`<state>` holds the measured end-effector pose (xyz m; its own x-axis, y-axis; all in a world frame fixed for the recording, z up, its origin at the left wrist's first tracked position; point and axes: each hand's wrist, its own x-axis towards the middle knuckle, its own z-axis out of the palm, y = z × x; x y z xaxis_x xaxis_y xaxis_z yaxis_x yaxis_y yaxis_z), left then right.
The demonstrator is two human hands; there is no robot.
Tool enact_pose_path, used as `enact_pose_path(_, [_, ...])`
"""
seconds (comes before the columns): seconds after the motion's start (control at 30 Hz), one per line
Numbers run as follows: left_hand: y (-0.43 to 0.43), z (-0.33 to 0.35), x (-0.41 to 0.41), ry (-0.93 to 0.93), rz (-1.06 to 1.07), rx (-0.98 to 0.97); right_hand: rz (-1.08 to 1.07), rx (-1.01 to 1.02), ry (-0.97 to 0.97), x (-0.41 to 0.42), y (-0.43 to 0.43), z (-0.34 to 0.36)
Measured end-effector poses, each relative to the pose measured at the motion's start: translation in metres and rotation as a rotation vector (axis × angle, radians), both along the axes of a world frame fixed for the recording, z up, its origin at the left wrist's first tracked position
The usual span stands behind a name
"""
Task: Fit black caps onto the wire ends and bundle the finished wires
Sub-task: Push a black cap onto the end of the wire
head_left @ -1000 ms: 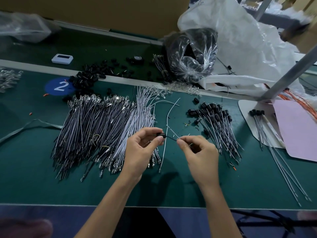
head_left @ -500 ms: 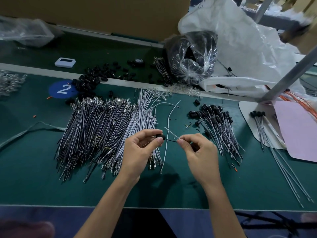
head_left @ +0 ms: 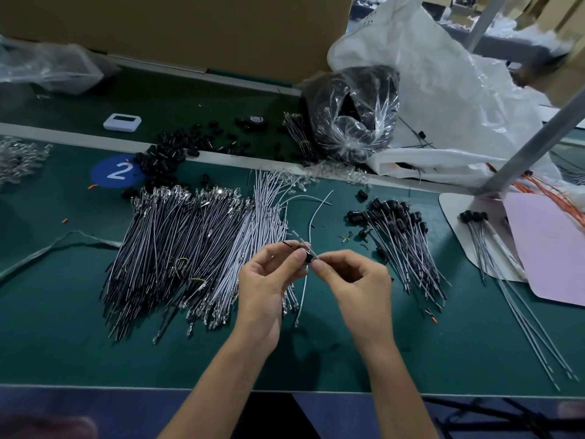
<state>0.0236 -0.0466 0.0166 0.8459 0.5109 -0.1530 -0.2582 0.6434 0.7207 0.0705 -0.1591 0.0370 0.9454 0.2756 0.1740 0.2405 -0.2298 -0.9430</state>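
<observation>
Nearest the edge of the green mat (head_left: 95, 343), both hands work together above it. The left hand (head_left: 269, 280) pinches a black cap (head_left: 306, 258) between thumb and forefinger. The right hand (head_left: 357, 280) pinches the wire (head_left: 300, 240) just beside the cap, its other fingers curled under.

To seat the cap well:
- Grip the wire close to its end so that it does not buckle.
- Keep wire and cap in one line, then push straight.
- Judge the fit by feel; the fingertips hide the joint.

Behind the hands, the uncapped wires (head_left: 190, 248) lie in a heap on the left and the capped wires (head_left: 405, 242) on the right, not yet bundled. Farther back lie loose caps (head_left: 164, 153) and a clear bag (head_left: 351, 112) of dark parts.
</observation>
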Motion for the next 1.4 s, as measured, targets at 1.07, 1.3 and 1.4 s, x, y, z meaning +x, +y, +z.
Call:
enact_pose_path(1.07, [0.013, 0.001, -0.002, -0.097, 0.049, -0.2, -0.069, -0.263, -0.367, -0.002, -0.01, 0.004])
enact_pose_path(1.3, [0.007, -0.001, 0.004, -0.096, 0.002, -0.234, -0.065, -0.276, -0.4, -0.001, 0.003, 0.006])
enact_pose_path(1.4, [0.011, 0.002, 0.009, -0.105, 0.002, -0.243, -0.061, -0.273, -0.418, 0.003, 0.008, 0.008])
